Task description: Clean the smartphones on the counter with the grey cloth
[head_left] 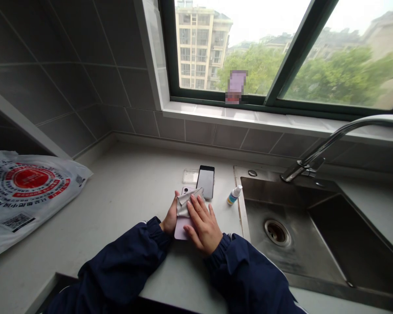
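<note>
Left hand (171, 216) grips edge of lilac phone case (182, 229); open right hand (203, 225) presses soft grey cloth (186, 203) on it. Case light, slippery; hold by edges.

White printed plastic bag (26, 200), stainless steel sink (281, 226), curved faucet (343, 144) — tiled wall (68, 87), window (255, 43)

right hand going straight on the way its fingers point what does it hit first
The right hand would meet the grey cloth first, since its fingertips already lie on it; the lilac phone case seems next, though depth is unclear.
</note>
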